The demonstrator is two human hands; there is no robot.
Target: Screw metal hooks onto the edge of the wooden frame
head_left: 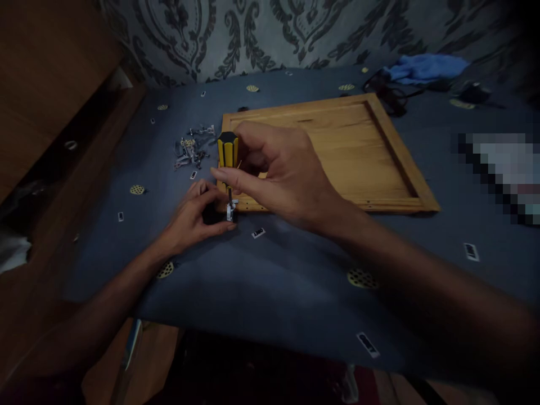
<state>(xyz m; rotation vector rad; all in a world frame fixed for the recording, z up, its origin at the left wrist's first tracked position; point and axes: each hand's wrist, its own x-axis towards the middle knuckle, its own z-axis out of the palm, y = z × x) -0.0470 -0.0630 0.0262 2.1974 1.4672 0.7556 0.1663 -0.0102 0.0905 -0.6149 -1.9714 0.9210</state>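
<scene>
My right hand grips a yellow and black screwdriver by its handle, thumb in front. The screwdriver stands upright, its shaft reaching down to a small silver metal hinge. That hinge sits at the near left corner of a framed wooden cabinet door, which lies flat. Thumb and fingers of my left hand close around the hinge and the door's corner. Small dark holes show along the door's near edge. Where the screwdriver tip meets the hinge is too small to make out.
Left of the door lies a heap of loose metal hinges. A blue cloth and dark, cable-like items lie at the back right. The blue patterned cover meets a patterned wall behind; wooden furniture rises at left.
</scene>
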